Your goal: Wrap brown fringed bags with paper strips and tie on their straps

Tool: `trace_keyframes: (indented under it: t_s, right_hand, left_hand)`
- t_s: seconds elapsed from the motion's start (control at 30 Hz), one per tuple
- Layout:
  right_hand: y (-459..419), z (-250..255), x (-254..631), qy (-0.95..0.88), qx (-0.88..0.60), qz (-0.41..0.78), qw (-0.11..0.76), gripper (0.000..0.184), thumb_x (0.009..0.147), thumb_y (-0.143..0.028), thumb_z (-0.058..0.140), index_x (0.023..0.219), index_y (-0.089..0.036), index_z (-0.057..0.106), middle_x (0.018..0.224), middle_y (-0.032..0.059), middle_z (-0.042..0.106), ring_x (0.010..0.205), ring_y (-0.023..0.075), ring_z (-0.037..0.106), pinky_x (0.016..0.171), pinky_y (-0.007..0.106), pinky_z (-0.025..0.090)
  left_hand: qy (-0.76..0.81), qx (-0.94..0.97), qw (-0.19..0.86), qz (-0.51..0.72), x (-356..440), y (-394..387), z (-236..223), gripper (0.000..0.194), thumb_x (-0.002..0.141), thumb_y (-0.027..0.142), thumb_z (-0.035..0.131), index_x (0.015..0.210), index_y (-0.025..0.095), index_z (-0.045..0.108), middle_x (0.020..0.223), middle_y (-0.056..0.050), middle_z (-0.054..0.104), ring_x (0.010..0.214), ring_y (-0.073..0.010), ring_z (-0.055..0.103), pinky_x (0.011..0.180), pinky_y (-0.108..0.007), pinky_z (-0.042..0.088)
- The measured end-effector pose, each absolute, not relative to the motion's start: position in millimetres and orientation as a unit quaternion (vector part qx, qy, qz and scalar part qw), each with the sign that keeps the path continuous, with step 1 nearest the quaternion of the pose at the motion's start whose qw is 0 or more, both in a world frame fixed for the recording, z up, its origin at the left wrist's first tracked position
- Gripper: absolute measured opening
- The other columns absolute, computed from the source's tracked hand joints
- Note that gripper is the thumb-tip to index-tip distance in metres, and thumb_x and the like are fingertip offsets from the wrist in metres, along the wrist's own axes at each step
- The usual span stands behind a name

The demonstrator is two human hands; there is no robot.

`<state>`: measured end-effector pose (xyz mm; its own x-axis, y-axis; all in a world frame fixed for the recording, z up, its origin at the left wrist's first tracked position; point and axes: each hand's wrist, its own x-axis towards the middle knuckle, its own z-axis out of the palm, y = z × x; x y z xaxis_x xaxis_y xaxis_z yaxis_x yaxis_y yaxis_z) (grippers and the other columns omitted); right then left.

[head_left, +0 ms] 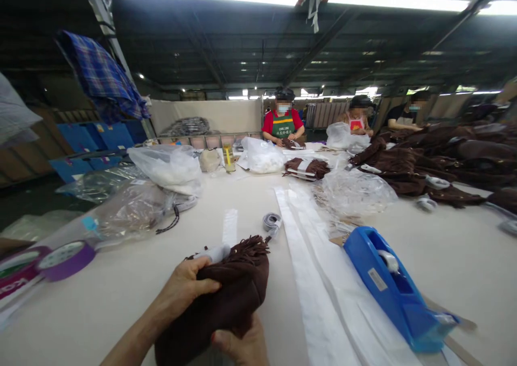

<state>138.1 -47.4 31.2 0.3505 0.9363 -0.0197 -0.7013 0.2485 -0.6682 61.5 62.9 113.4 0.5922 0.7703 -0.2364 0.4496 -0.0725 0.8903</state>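
Observation:
A dark brown fringed bag is held between my two hands, close to me at the table's near side. My left hand grips its upper left edge, with the thumb lying across the brown material. Around the lower right of the bag, my right hand is closed, its fingers partly hidden underneath. Grey-white wrapping shows at the bag's top beside the fringe. Just beyond the fringe lies a coiled grey strap in clear wrapping. A white strip is on the table behind the bag.
On the right sits a blue tape dispenser beside long white sheets. Purple tape rolls are at left, near plastic-wrapped goods. Brown bags pile up at the far right. A co-worker handles a brown item across the table.

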Motion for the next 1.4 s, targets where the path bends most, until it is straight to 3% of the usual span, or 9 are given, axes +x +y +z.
trace_keyframes:
  t_s: [0.1, 0.23, 0.5, 0.63, 0.8, 0.97, 1.03, 1.17, 1.4]
  right_hand:
    - [-39.2, 31.8, 140.0, -0.200, -0.306, 0.528, 0.767, 0.060, 0.045, -0.041, 0.083, 0.098, -0.020, 0.064, 0.094, 0.0028, 0.070, 0.097, 0.0284, 0.062, 0.090, 0.041, 0.046]
    - [-36.7, 13.2, 141.6, -0.126, -0.376, 0.485, 0.780, 0.045, 0.055, -0.044, 0.077, 0.090, -0.017, 0.067, 0.091, 0.0046, 0.071, 0.091, 0.0273, 0.064, 0.087, 0.040, 0.048]
    - [-47.1, -17.8, 132.4, 0.007, -0.409, 0.539, 0.736, 0.049, 0.049, -0.047, 0.079, 0.084, -0.015, 0.066, 0.077, 0.0069, 0.072, 0.077, 0.0304, 0.068, 0.075, 0.046, 0.053]
    - [-53.3, -13.2, 130.6, 0.034, -0.328, 0.580, 0.745, 0.053, 0.049, -0.044, 0.079, 0.089, -0.013, 0.064, 0.082, 0.0111, 0.072, 0.079, 0.0321, 0.067, 0.071, 0.047, 0.053]
    - [-61.2, -10.4, 139.6, 0.066, -0.418, 0.601, 0.678, 0.067, 0.044, -0.046, 0.082, 0.095, -0.007, 0.061, 0.080, 0.0147, 0.071, 0.078, 0.0343, 0.067, 0.066, 0.047, 0.054]
    - [-63.8, -10.7, 147.2, 0.056, -0.482, 0.596, 0.640, 0.074, 0.043, -0.047, 0.083, 0.099, -0.007, 0.058, 0.077, 0.0128, 0.071, 0.080, 0.0342, 0.067, 0.066, 0.045, 0.055]
    - [-64.8, -8.3, 148.5, 0.049, -0.482, 0.600, 0.637, 0.074, 0.042, -0.045, 0.084, 0.100, -0.008, 0.058, 0.077, 0.0116, 0.071, 0.081, 0.0340, 0.067, 0.066, 0.045, 0.055]
    - [-66.5, -3.4, 149.5, 0.030, -0.506, 0.604, 0.615, 0.070, 0.042, -0.044, 0.084, 0.098, -0.009, 0.058, 0.073, 0.0101, 0.071, 0.073, 0.0311, 0.067, 0.062, 0.042, 0.055]
    - [-65.9, -8.9, 150.4, -0.012, -0.521, 0.611, 0.596, 0.065, 0.046, -0.049, 0.080, 0.094, -0.011, 0.059, 0.075, 0.0113, 0.071, 0.070, 0.0292, 0.067, 0.053, 0.037, 0.052]
  left_hand:
    - [0.423, 0.711, 0.535, 0.173, 61.7, 68.3, 121.6, 0.025, 0.054, 0.035, 0.064, 0.067, 0.017, 0.053, 0.059, 0.005, 0.055, 0.058, -0.0147, 0.051, 0.054, -0.024, 0.039]
    - [0.462, 0.762, 0.396, 0.223, 66.7, 69.8, 125.6, 0.022, 0.057, 0.039, 0.060, 0.060, 0.019, 0.050, 0.054, 0.006, 0.051, 0.057, -0.0145, 0.048, 0.053, -0.024, 0.036]
    - [0.340, 0.897, 0.206, 0.192, 66.7, 50.3, 108.1, 0.003, 0.068, 0.022, 0.052, 0.071, 0.021, 0.054, 0.078, -0.001, 0.061, 0.080, -0.0201, 0.056, 0.074, -0.031, 0.043]
    - [0.362, 0.888, 0.172, 0.227, 35.1, 50.2, 86.8, 0.039, 0.063, 0.023, 0.061, 0.102, 0.024, 0.056, 0.105, -0.005, 0.062, 0.102, -0.0264, 0.054, 0.090, -0.041, 0.041]
    - [0.502, 0.740, 0.119, 0.432, -8.4, 17.4, 46.7, 0.068, 0.063, 0.051, 0.065, 0.121, 0.019, 0.046, 0.122, -0.012, 0.052, 0.112, -0.0322, 0.048, 0.095, -0.048, 0.039]
    - [0.579, 0.510, 0.387, 0.504, -2.7, -31.5, 25.1, 0.062, 0.059, 0.055, 0.069, 0.105, 0.018, 0.053, 0.078, -0.003, 0.062, 0.072, -0.0220, 0.060, 0.066, -0.032, 0.050]
    - [0.553, 0.435, 0.480, 0.524, 9.8, -36.8, 24.4, 0.063, 0.055, 0.049, 0.074, 0.104, 0.017, 0.052, 0.084, -0.005, 0.064, 0.079, -0.0221, 0.062, 0.069, -0.030, 0.050]
    - [0.519, 0.362, 0.530, 0.564, 26.2, -25.7, 35.0, 0.073, 0.050, 0.032, 0.079, 0.115, 0.020, 0.047, 0.111, -0.007, 0.059, 0.094, -0.0216, 0.060, 0.075, -0.027, 0.050]
    - [0.496, 0.342, 0.571, 0.557, 25.7, -1.8, 31.3, 0.063, 0.043, 0.019, 0.080, 0.099, 0.018, 0.051, 0.092, -0.003, 0.064, 0.080, -0.0184, 0.062, 0.069, -0.026, 0.050]
